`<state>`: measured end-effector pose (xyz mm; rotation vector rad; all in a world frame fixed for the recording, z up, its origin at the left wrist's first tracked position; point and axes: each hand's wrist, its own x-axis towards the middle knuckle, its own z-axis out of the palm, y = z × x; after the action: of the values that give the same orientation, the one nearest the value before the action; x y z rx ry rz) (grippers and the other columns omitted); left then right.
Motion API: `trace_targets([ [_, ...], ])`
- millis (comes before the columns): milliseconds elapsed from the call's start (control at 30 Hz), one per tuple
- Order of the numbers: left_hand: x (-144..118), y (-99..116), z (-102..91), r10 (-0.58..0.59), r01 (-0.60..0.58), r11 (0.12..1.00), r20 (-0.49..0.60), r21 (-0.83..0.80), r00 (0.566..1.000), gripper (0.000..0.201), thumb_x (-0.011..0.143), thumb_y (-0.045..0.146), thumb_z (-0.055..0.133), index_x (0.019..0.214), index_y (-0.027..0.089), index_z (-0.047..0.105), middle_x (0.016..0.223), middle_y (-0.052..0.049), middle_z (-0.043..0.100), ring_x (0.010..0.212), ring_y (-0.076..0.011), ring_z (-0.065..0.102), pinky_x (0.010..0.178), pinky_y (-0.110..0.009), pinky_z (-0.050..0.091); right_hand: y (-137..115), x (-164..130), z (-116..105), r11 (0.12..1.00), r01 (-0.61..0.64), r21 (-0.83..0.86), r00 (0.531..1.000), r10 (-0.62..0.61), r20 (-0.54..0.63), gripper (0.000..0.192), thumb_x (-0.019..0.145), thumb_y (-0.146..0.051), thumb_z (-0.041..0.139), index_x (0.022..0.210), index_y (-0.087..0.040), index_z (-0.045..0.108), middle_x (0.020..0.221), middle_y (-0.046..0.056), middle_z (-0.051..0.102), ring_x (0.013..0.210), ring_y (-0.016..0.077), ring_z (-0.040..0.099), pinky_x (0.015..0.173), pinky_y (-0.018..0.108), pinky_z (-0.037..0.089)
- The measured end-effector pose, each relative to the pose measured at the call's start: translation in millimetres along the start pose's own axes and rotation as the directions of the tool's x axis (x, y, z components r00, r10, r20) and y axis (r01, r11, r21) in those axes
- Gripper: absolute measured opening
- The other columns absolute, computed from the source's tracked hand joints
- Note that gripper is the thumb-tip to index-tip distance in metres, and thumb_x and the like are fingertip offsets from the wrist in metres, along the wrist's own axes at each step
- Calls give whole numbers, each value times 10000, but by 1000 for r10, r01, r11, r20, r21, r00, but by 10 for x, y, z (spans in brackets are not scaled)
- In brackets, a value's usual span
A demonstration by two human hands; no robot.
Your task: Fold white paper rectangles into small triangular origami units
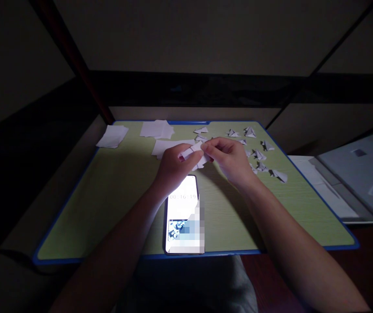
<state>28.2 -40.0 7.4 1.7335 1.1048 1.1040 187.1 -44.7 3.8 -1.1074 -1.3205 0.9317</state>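
Over the middle of the table, a small folded piece of white paper (pixel 192 150) is pinched between both my hands. My left hand (pixel 175 164) is closed on its left side, thumb laid along the near face. On the other side, my right hand (pixel 230 157) grips the paper's right end between thumb and fingers. Parts of the paper are hidden by my fingers. Just beyond my hands lies a flat stack of white paper (pixel 166 146). Several small folded paper pieces (pixel 258 154) are scattered to the right of my right hand.
A lit phone (pixel 182 213) lies near the front edge, below my hands. Two more paper stacks, one far left (pixel 112 136) and one at the back (pixel 155 129), rest on the green table (pixel 108 208) with its blue rim. A pale box-like object (pixel 362 169) stands beyond the right edge.
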Motion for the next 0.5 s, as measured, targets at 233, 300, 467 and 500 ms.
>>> trace_targets([
  [233,58,-99,14,-35,34,999,-70,-14,997,202,803,338,571,737,158,637,657,-17,631,614,-136,575,528,-238,405,36,13,6,1000,0,-10,1000,0,0,256,756,-392,704,661,-162,645,562,-24,539,541,102,442,543,274,324],
  [300,67,-104,7,-56,53,998,-82,-35,995,211,801,345,574,752,155,650,653,-13,628,602,-137,570,520,-239,404,49,21,0,1000,-1,22,1000,1,16,266,782,-412,672,690,-163,658,571,-23,542,549,107,455,553,276,336],
  [467,60,-110,-19,-75,66,995,-123,-75,990,236,790,366,594,746,151,681,636,-2,621,572,-132,547,506,-234,398,27,25,-10,997,-23,77,999,19,51,261,786,-413,644,755,-158,691,601,-13,575,573,117,487,580,280,370],
  [500,58,-117,-21,-76,66,995,-126,-78,989,247,789,376,601,742,150,687,630,0,619,573,-132,545,507,-233,398,18,20,-4,997,-31,75,997,26,70,253,776,-404,650,728,-158,681,602,-10,579,575,116,487,583,280,370],
])
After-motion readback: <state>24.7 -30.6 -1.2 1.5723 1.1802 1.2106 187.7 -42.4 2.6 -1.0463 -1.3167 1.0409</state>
